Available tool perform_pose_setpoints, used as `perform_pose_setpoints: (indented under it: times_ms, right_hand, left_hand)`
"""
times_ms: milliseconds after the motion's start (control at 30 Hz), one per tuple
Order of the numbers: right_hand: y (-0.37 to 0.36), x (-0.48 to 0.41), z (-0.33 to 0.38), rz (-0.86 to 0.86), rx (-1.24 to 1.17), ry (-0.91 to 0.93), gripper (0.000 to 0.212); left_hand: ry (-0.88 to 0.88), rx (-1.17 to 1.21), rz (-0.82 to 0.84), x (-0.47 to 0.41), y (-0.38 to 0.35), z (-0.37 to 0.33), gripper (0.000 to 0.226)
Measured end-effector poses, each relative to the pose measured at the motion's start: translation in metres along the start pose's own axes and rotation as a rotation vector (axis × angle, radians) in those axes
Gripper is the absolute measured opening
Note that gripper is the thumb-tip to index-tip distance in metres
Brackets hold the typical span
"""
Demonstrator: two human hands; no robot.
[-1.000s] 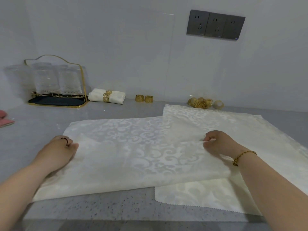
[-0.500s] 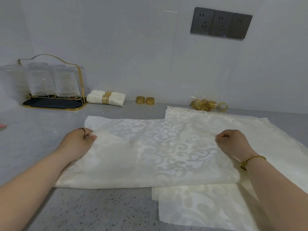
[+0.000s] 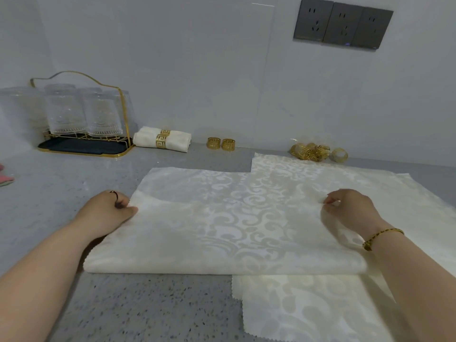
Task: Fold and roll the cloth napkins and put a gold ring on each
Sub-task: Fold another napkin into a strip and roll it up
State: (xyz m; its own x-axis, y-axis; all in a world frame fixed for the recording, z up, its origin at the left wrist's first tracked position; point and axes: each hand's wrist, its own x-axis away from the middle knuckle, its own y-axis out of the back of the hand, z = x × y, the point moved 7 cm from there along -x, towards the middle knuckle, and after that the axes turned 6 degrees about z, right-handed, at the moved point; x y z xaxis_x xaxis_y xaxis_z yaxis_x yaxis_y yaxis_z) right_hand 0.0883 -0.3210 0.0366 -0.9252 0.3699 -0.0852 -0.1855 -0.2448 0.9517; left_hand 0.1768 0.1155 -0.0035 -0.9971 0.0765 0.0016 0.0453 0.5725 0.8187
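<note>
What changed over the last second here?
The left hand and right hand carried the pinched edge of the top napkin away from the person, folding it further over itself. Each grip held. The napkin underneath, ringed roll, loose gold rings and glass rack stayed put.

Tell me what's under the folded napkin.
Under the folded napkin, a flat napkin sticks out at its right half, front and back. The left half's underside is covered.
</note>
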Motion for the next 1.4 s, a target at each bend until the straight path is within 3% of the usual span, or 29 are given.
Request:
perform_pose_setpoints:
  times_ms: [167,300,367,433,467,533,600,700,767,867,967,1033,1100,1167,1233,1300,1400]
  right_hand:
    - [-0.007,-0.009,0.014,-0.029,0.078,0.043,0.02]
    - [-0.021,-0.013,0.015,0.073,0.091,-0.003,0.012]
    - [-0.025,-0.016,0.01,0.108,-0.041,-0.042,0.01]
    - [-0.021,-0.019,0.005,0.07,-0.249,-0.065,0.006]
    - [-0.016,-0.021,0.002,0.026,-0.33,-0.078,0.015]
    - [-0.005,-0.024,-0.008,-0.063,-0.455,-0.168,0.035]
    - [0.004,-0.031,-0.02,-0.098,-0.508,-0.289,0.04]
    - [0.001,-0.044,-0.029,0.014,-0.425,-0.403,0.033]
    - [-0.004,-0.051,-0.03,0.081,-0.363,-0.427,0.036]
    - [-0.015,-0.063,-0.023,0.169,-0.194,-0.383,0.04]
    - [-0.018,-0.069,-0.019,0.206,-0.08,-0.376,0.04]
    - [-0.011,-0.075,-0.024,0.1,-0.092,-0.352,0.031]
    - [0.004,-0.078,-0.033,-0.118,-0.303,-0.338,0.014]
    - [0.016,-0.075,-0.037,-0.252,-0.397,-0.348,0.025]
    - [0.016,-0.076,-0.033,-0.227,-0.309,-0.319,0.035]
    - [0.014,-0.074,-0.015,-0.218,-0.198,-0.224,0.039]
    - [0.005,-0.062,0.034,-0.148,-0.186,0.039,0.029]
  left_hand:
    - [-0.027,-0.1,-0.019,-0.003,0.003,0.004,0.011]
    - [-0.014,-0.171,-0.044,0.003,0.009,-0.004,0.009]
    - [-0.017,-0.169,-0.085,0.008,0.01,-0.014,0.035]
    - [-0.141,-0.152,-0.153,0.021,0.008,-0.043,0.042]
    - [-0.22,-0.173,-0.145,0.028,0.001,-0.06,0.044]
    - [-0.371,-0.205,-0.011,0.044,-0.029,-0.093,0.051]
    - [-0.465,-0.311,0.165,0.056,-0.066,-0.111,0.064]
    - [-0.516,-0.443,0.304,0.062,-0.09,-0.109,0.114]
    - [-0.485,-0.405,0.339,0.057,-0.091,-0.1,0.119]
    - [-0.49,-0.421,0.371,0.055,-0.091,-0.099,0.136]
    - [-0.487,-0.425,0.391,0.053,-0.092,-0.099,0.137]
    - [-0.494,-0.441,0.4,0.053,-0.093,-0.1,0.136]
    - [-0.494,-0.448,0.405,0.053,-0.094,-0.1,0.136]
    - [-0.496,-0.461,0.414,0.054,-0.094,-0.1,0.136]
    - [-0.493,-0.462,0.425,0.054,-0.094,-0.1,0.136]
    - [-0.496,-0.462,0.426,0.054,-0.093,-0.1,0.136]
    - [-0.494,-0.453,0.44,0.054,-0.092,-0.101,0.138]
